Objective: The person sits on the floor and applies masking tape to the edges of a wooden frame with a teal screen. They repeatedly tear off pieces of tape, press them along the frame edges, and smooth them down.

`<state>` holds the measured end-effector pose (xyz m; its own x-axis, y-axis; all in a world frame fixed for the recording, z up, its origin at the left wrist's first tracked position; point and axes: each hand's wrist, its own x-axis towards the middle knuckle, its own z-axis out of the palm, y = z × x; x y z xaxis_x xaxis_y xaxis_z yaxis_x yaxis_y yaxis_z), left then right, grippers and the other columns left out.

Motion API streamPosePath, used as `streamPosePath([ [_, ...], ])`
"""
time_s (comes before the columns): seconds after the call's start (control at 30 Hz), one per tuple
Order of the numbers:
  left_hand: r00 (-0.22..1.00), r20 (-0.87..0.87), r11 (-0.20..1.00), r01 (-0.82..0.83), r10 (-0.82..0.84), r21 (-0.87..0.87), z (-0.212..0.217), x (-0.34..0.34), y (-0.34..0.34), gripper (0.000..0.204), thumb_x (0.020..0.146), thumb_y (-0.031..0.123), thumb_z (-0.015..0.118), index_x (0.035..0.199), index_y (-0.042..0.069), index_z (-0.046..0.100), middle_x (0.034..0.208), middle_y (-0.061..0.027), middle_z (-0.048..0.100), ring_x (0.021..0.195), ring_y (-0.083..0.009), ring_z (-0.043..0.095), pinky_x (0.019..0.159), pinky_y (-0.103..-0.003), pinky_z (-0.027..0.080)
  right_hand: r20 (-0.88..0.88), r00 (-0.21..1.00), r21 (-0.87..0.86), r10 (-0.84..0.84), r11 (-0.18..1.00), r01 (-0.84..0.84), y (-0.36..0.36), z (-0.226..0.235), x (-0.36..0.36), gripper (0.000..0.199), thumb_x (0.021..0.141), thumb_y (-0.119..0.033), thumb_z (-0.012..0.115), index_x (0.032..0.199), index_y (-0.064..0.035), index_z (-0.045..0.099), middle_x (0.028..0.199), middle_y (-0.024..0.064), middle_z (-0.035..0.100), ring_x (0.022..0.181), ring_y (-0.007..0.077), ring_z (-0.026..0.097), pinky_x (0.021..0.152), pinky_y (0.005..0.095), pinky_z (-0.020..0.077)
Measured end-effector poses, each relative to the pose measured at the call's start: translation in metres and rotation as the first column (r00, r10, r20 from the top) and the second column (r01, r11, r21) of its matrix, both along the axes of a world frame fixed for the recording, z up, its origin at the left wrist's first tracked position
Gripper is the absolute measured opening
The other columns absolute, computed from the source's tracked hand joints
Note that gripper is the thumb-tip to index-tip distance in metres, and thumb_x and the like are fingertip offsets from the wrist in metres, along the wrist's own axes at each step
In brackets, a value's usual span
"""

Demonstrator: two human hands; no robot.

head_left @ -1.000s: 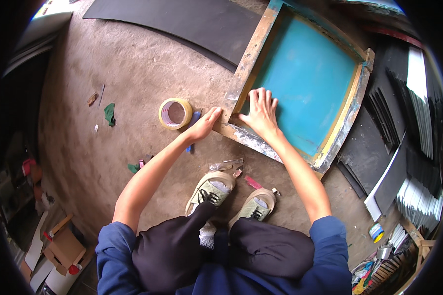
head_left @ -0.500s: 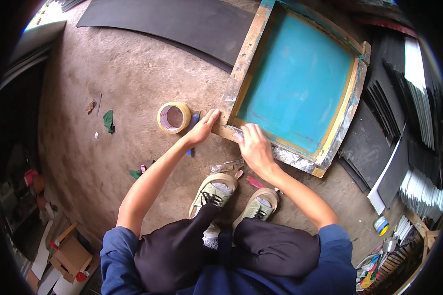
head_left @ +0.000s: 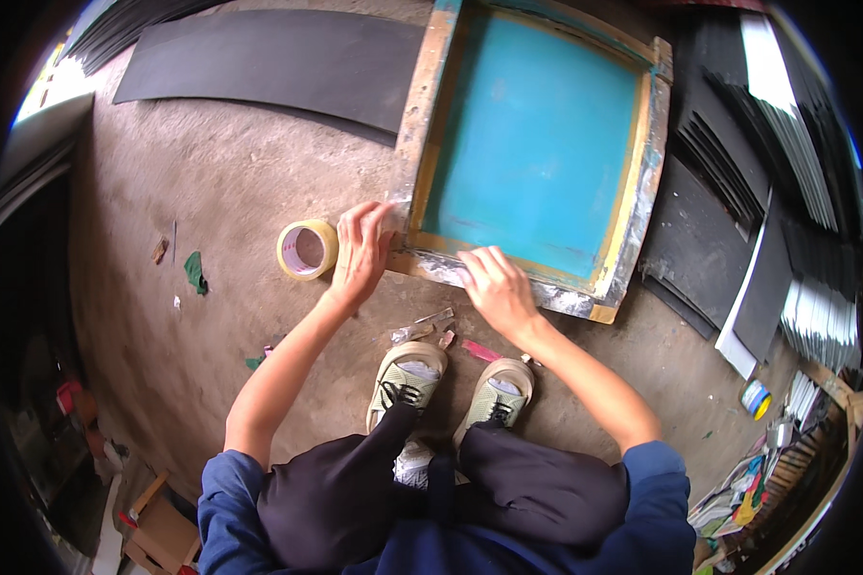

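Observation:
A wooden screen-printing frame [head_left: 414, 115] with a turquoise mesh [head_left: 537, 144] lies flat on the concrete floor in front of me. My left hand [head_left: 360, 249] rests flat on the frame's near left corner, fingers pressed on the taped edge. On the near rail, my right hand [head_left: 497, 287] presses down with its fingers spread, holding nothing. A roll of pale yellow tape [head_left: 307, 249] lies on the floor just left of my left hand.
A large black sheet [head_left: 268, 67] lies at the far left. Stacks of black and white sheets [head_left: 767, 192] fill the right side. Tape scraps [head_left: 422, 329] and a pink strip [head_left: 481, 351] lie by my shoes [head_left: 408, 379]. A small tin [head_left: 756, 398] sits at right.
My right hand has slid from the turquoise mesh down onto the near rail of the frame. My left hand stays at the near left corner.

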<state>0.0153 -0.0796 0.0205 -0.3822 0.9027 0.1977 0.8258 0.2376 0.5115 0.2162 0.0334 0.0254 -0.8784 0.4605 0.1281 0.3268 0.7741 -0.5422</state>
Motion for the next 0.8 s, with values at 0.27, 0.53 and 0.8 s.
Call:
streamPosePath([
  [0.27,0.759,-0.159,0.762,0.57,-0.632,-0.306,0.011,0.017,0.004,0.055,0.075,0.036,0.064,0.122,0.011,0.048,0.1,-0.0039,0.054,0.103,-0.0159,0.05,0.101,-0.043,0.026,0.177,0.982,0.006,-0.064,0.998,0.064,0.026,0.027,0.088,0.038,0.073,-0.022,0.069,0.103,-0.0016,0.056,0.096,0.0097,0.057,0.092,0.0249,0.056,0.085,0.0372,0.0439],
  [0.53,0.775,-0.228,0.772,0.456,-0.589,-0.443,0.02,0.04,0.0,0.051,0.076,0.028,0.064,0.12,0.008,0.048,0.102,-0.0054,0.051,0.101,-0.0174,0.05,0.093,-0.042,0.028,0.433,0.9,0.209,-0.054,0.977,-0.041,0.061,0.03,0.158,0.037,0.067,-0.001,0.066,0.1,0.0022,0.051,0.093,0.013,0.056,0.097,0.0253,0.057,0.105,0.0377,0.0335],
  [0.8,0.762,-0.306,0.807,0.45,-0.57,-0.383,0.02,0.038,-0.001,0.039,0.079,0.024,0.059,0.113,0.007,0.05,0.094,-0.0043,0.05,0.095,-0.0169,0.049,0.085,-0.04,0.031,0.404,0.914,0.289,-0.044,0.954,-0.082,0.061,0.023,0.162,0.027,0.066,0.004,0.056,0.093,0.0024,0.051,0.08,0.0137,0.052,0.089,0.0281,0.057,0.103,0.0368,0.0354],
])
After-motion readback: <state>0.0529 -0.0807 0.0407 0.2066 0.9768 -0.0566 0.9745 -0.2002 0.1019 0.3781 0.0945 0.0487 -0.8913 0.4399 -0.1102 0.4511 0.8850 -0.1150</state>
